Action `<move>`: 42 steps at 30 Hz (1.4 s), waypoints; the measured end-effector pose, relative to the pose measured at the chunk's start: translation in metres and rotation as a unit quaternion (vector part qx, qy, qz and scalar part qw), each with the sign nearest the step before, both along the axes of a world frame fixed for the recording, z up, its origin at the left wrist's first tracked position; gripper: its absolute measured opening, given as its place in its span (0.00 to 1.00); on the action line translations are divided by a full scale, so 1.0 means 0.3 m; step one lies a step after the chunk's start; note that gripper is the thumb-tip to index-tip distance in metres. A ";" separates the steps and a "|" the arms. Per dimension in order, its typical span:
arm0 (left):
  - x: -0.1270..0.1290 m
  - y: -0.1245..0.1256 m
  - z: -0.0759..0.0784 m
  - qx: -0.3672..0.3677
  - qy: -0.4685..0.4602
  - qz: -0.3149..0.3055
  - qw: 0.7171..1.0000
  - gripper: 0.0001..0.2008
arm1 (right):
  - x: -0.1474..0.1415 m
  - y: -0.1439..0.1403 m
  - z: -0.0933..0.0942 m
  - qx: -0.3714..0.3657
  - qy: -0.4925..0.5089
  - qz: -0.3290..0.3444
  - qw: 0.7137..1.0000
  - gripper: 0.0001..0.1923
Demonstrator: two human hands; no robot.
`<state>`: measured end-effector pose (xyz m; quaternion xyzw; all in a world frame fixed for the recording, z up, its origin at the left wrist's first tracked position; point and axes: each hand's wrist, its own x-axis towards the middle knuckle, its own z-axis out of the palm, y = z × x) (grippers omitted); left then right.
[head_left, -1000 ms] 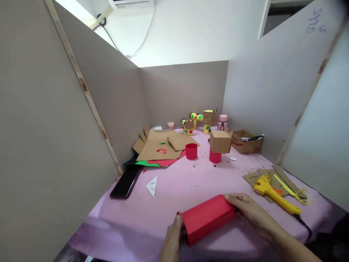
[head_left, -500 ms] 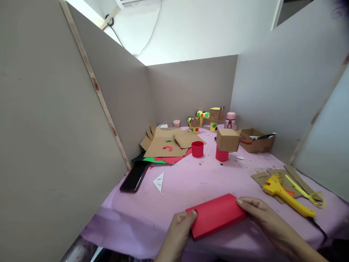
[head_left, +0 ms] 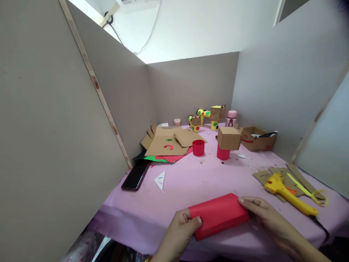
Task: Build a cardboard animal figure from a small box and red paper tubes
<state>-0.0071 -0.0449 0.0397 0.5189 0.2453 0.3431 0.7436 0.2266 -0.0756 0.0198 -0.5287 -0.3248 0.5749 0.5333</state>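
Note:
A folded red paper piece (head_left: 219, 214) lies on the pink table cover (head_left: 191, 182) near the front edge. My left hand (head_left: 181, 227) grips its left end, thumb on top. At the right end my right hand (head_left: 261, 213) has its fingers laid on the paper's edge. Both hands hold the paper flat against the table.
A yellow glue gun (head_left: 289, 194) and yellow scissors (head_left: 309, 191) lie on cardboard strips at the right. A black phone (head_left: 135, 175) and a white paper triangle (head_left: 160, 180) lie at the left. Red cups (head_left: 198, 147), a cardboard cube (head_left: 229, 138), cardboard sheets (head_left: 166, 143) and an open box (head_left: 257, 138) stand further back. Grey partition walls surround the table.
My left hand has moved from the paper's end onto its top, thumb pressing down. The red paper looks flatter. The view has shifted slightly.

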 end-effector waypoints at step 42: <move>0.030 0.004 -0.028 0.048 0.108 0.156 0.981 0.26 | -0.067 -0.024 0.036 0.104 -0.035 0.104 0.988 0.20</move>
